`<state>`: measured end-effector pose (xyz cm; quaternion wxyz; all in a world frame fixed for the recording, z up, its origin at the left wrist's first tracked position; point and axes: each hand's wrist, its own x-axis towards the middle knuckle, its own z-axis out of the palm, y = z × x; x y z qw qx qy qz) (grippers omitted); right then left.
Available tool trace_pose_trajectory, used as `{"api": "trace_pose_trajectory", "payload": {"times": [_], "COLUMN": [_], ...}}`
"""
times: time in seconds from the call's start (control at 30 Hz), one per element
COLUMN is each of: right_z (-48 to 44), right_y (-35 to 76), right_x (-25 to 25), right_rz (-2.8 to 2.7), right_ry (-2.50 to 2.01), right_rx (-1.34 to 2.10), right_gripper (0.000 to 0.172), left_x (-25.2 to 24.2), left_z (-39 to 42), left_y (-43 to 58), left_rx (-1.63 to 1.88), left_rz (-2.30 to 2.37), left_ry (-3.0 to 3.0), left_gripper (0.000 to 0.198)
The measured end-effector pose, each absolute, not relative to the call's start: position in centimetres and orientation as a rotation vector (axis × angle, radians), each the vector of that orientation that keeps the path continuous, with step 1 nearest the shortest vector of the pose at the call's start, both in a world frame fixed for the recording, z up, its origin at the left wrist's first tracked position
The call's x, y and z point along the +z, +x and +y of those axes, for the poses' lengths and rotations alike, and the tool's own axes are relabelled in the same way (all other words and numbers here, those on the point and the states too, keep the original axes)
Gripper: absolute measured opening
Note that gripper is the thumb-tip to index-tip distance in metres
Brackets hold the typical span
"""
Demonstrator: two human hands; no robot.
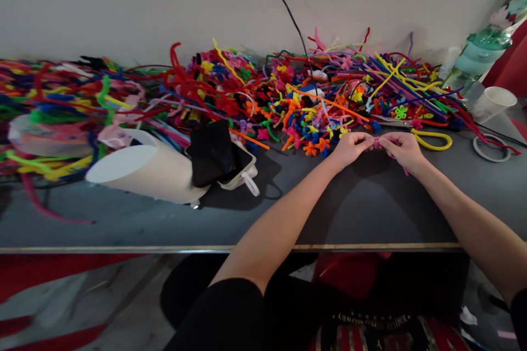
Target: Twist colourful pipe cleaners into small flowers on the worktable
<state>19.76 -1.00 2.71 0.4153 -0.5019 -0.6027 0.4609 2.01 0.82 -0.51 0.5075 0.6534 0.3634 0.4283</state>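
Note:
My left hand (351, 148) and my right hand (402, 149) meet over the grey table (362, 203), fingers pinched together on a small pink pipe cleaner piece (376, 142) held between them. A pink end (405, 171) sticks out below my right hand. Just behind my hands lies a big heap of coloured pipe cleaners (321, 88) with small pipe cleaner flowers (315, 147) at its front edge.
Yellow-handled scissors (430, 140) lie right of my hands. A white paper roll (144, 170), a black pouch (212, 152) on a phone, a tape ring (489, 148), a paper cup (493, 103) and a green bottle (477, 57) stand around. More pipe cleaners (61, 104) cover the left.

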Motion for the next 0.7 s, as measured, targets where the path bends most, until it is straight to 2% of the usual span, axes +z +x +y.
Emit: {"api": "trace_pose_trajectory", "payload": {"times": [0.5, 0.7], "right_z": [-0.6, -0.9], "right_y": [19.8, 19.8], "right_x": [2.2, 2.4], "right_rz": [-1.472, -1.507], "right_ry": [-1.279, -1.29], "right_rx": [1.126, 1.052], "right_gripper": [0.034, 0.032], "left_x": [0.5, 1.0], "left_z": [-0.2, -0.7], "left_y": [2.6, 2.6], "left_rx": [1.176, 1.09], "left_rz": [1.283, 1.218], "left_ry": [1.803, 1.861], "left_gripper": [0.015, 0.027]}}
